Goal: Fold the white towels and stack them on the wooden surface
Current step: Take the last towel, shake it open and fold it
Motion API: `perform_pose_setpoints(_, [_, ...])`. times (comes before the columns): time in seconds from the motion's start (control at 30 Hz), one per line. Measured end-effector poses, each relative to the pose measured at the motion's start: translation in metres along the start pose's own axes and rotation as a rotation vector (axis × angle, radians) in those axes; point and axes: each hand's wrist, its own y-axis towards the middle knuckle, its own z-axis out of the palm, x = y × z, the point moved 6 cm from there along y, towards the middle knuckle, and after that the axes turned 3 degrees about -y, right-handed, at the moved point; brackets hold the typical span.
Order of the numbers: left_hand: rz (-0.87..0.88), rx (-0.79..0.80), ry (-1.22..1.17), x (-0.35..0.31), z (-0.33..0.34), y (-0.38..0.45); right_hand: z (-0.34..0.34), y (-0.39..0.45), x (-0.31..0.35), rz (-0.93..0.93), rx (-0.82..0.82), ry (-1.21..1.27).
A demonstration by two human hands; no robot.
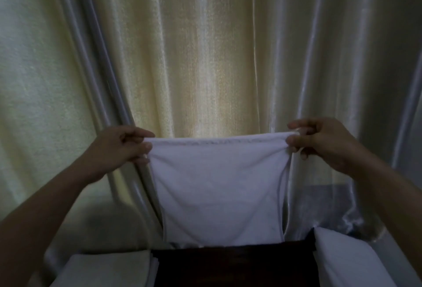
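Head camera looks out over both arms, raised in front of a pale, shiny curtain (205, 58). Between the hands hangs a white towel (219, 186), stretched by its top edge and drooping freely below, its lower hem ending just above the far edge of the dark wooden surface (233, 266); whether it touches the wood I cannot tell. It appears doubled, with a second layer showing along its right side.

The left hand (118, 147) pinches the towel's upper left corner, fingers curled in and thumb on top of the cloth. The right hand (324, 140) pinches the upper right corner the same way, thumb above and fingertips (294, 141) closed on the fabric from below, the remaining fingers curled under.

Below the left forearm, near the person, lies a stack of folded towels (109, 268) with its layered edges facing the wood. Below the right forearm sits a white heap of cloth (347, 261), smooth and sloping, reaching the bottom of the view; its exact shape is hard to make out in the dim light.
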Motion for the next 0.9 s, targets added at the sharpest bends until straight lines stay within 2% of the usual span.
perform_pose_setpoints(0.1, [0.022, 0.029, 0.268, -0.010, 0.003, 0.013, 0.005, 0.010, 0.008, -0.016, 0.038, -0.177])
perform_pose_setpoints(0.17, [0.008, 0.020, 0.306, -0.010, 0.002, 0.021, 0.011, 0.016, 0.009, 0.036, 0.077, -0.208])
perform_pose_setpoints(0.3, [-0.067, -0.020, 0.173, -0.004, -0.008, 0.033, 0.021, 0.021, 0.012, 0.117, 0.138, -0.075])
perform_pose_setpoints(0.57, [-0.028, -0.057, 0.174, -0.002, -0.010, 0.029, 0.016, 0.018, 0.016, -0.040, 0.027, -0.013])
perform_pose_setpoints(0.73, [-0.047, -0.106, 0.112, -0.002, -0.006, 0.033, 0.016, 0.019, 0.011, 0.076, 0.088, 0.170])
perform_pose_setpoints(0.83, [-0.061, -0.203, -0.081, -0.002, 0.002, 0.036, 0.017, 0.020, 0.013, 0.103, 0.126, 0.283])
perform_pose_setpoints(0.9, [-0.083, -0.243, -0.247, -0.001, 0.013, 0.038, 0.021, 0.019, 0.016, 0.096, 0.125, 0.248])
